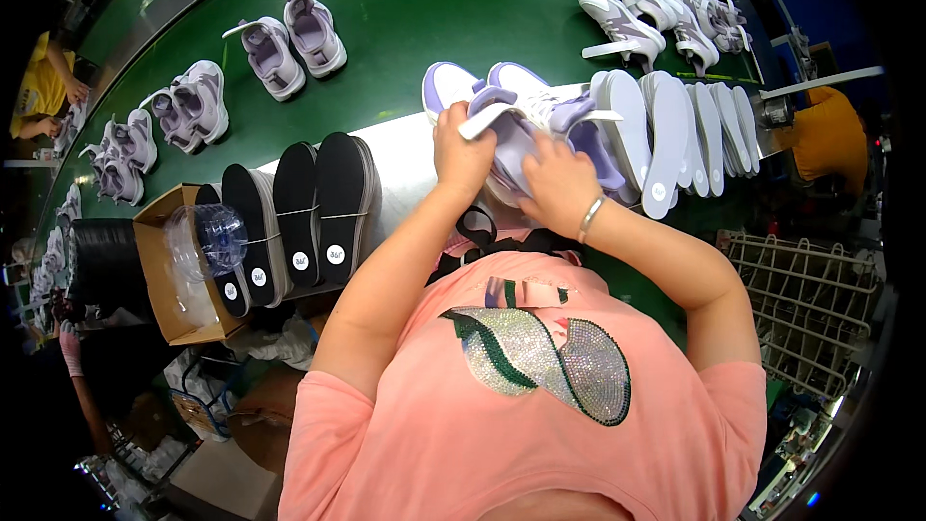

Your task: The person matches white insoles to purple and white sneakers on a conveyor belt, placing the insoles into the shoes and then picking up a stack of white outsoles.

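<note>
A pair of white and lavender sneakers lies in front of me, toes pointing away. My left hand (465, 152) is closed on the upper of the left sneaker (447, 83), beside its raised white tongue strap. Near that shoe's heel and lavender collar, my right hand (559, 181) grips with bent fingers; some fingertips are hidden at the opening. The right sneaker (517, 79) rests against its mate, partly behind my right hand. Just right of it stand white insoles (667, 140) in a row. A bracelet (590, 217) circles my right wrist.
Bundled black insoles (344, 198) stand to the left, beside a cardboard box (174, 304) with clear plastic inside. More sneakers (273, 58) sit on the green conveyor (434, 10), with others at far right (627, 24). A wire rack (801, 299) stands at right. Another person (43, 87) works far left.
</note>
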`<state>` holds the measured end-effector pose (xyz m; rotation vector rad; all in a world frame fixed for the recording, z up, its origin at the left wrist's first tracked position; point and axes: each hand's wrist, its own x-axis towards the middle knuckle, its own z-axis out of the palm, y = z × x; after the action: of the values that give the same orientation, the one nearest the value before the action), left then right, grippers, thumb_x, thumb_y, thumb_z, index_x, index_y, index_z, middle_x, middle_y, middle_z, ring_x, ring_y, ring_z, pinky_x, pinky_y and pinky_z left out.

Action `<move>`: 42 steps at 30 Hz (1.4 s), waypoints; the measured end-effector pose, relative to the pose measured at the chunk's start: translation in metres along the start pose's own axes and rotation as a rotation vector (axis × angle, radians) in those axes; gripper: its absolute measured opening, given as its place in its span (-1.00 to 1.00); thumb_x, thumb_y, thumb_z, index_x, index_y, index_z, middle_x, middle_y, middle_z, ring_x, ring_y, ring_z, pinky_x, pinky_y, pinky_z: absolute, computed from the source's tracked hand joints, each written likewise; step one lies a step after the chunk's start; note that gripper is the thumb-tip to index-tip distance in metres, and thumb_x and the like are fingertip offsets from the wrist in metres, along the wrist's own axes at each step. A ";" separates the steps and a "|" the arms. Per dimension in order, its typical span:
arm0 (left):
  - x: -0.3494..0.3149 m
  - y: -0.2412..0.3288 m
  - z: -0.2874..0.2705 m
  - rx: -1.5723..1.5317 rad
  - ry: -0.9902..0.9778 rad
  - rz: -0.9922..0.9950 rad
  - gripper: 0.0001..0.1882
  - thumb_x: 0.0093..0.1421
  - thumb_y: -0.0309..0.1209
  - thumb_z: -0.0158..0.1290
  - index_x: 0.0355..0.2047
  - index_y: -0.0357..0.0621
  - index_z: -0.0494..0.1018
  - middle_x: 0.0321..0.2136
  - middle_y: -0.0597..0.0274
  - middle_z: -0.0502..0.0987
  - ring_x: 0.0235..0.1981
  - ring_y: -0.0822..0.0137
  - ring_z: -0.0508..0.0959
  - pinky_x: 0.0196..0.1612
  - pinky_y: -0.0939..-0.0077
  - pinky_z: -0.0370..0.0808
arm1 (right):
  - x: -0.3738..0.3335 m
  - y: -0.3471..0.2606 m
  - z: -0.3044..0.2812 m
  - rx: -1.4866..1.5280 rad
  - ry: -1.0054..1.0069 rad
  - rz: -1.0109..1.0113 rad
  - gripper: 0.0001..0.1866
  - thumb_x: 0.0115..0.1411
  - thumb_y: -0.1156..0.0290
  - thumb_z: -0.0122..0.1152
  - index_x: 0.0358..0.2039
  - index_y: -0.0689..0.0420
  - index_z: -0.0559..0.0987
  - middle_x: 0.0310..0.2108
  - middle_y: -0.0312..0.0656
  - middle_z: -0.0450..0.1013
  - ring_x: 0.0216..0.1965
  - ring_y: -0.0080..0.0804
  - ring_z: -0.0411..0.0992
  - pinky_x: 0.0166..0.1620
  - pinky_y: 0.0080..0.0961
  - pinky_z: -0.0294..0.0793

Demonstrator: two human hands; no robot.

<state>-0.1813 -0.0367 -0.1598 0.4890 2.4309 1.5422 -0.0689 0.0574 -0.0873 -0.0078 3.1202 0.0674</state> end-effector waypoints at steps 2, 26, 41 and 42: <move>-0.001 -0.003 0.001 0.000 0.032 -0.025 -0.61 -0.15 -0.43 -0.05 -0.23 -0.23 0.30 -0.27 -0.07 0.35 -0.24 -0.06 0.33 -0.14 0.20 0.29 | 0.000 0.004 -0.029 -0.015 -0.288 0.057 -0.68 -0.13 0.24 0.13 -0.37 0.17 0.43 -0.43 -0.09 0.39 -0.38 -0.19 0.40 -0.32 -0.29 0.34; 0.000 -0.011 0.007 -0.075 0.045 0.177 -0.73 -0.14 -0.51 -0.01 -0.34 -0.25 0.33 -0.36 0.00 0.36 -0.30 0.04 0.38 -0.21 0.35 0.32 | 0.079 0.007 0.022 0.146 -0.673 -0.067 -0.77 -0.15 0.41 0.08 -0.41 0.13 0.55 -0.32 0.00 0.43 -0.24 -0.18 0.40 -0.19 -0.38 0.37; 0.005 -0.010 0.011 -0.019 0.013 0.215 -0.64 -0.16 -0.51 0.08 -0.29 -0.25 0.28 -0.34 -0.03 0.35 -0.28 -0.01 0.36 -0.20 0.28 0.32 | 0.077 0.019 0.026 -0.019 -0.862 -0.163 -0.60 -0.12 0.33 0.10 -0.20 0.13 0.44 -0.24 -0.04 0.42 -0.18 -0.16 0.38 -0.06 -0.30 0.25; 0.004 -0.013 0.011 -0.026 0.023 0.245 -0.64 -0.16 -0.51 0.08 -0.29 -0.25 0.28 -0.34 -0.03 0.35 -0.28 -0.01 0.36 -0.20 0.28 0.32 | 0.078 0.017 0.014 0.012 -1.042 -0.144 -0.60 -0.11 0.32 0.09 -0.20 0.14 0.42 -0.26 -0.04 0.43 -0.19 -0.14 0.39 -0.07 -0.28 0.25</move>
<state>-0.1836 -0.0312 -0.1765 0.7940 2.4389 1.6782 -0.1468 0.0742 -0.1026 -0.1450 2.0717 0.0324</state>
